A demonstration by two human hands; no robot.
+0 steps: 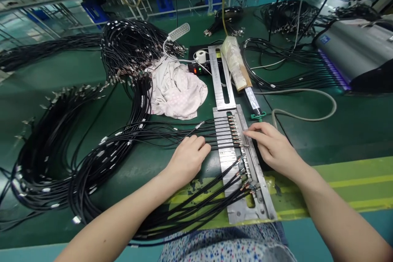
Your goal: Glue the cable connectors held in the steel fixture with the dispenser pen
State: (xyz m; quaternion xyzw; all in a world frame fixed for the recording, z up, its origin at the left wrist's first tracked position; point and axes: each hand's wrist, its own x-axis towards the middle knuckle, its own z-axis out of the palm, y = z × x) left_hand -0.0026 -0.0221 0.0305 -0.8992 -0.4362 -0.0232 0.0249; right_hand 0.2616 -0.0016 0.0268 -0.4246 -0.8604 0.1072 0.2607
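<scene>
A slotted metal fixture point(227, 153) lies before me, with several black cables point(172, 133) set across it and their metal connector ends point(235, 131) lined up along its right side. My left hand point(189, 159) is just left of the fixture, its fingers closed on a black cable. Across the fixture, my right hand point(274, 147) has thumb and forefinger pinched together at the right edge, close to the connectors; anything between the fingertips is too small to make out. Loose cable ends point(250, 186) rest on the fixture's near part.
Coiled black cables point(101, 159) spread over the left of the green table. A crumpled cloth point(179, 90), small lamp point(179, 32) and black control box point(199, 68) stand behind. A taped dispenser syringe point(252, 102) lies beyond my right hand. A grey machine point(356, 49) glows purple at right.
</scene>
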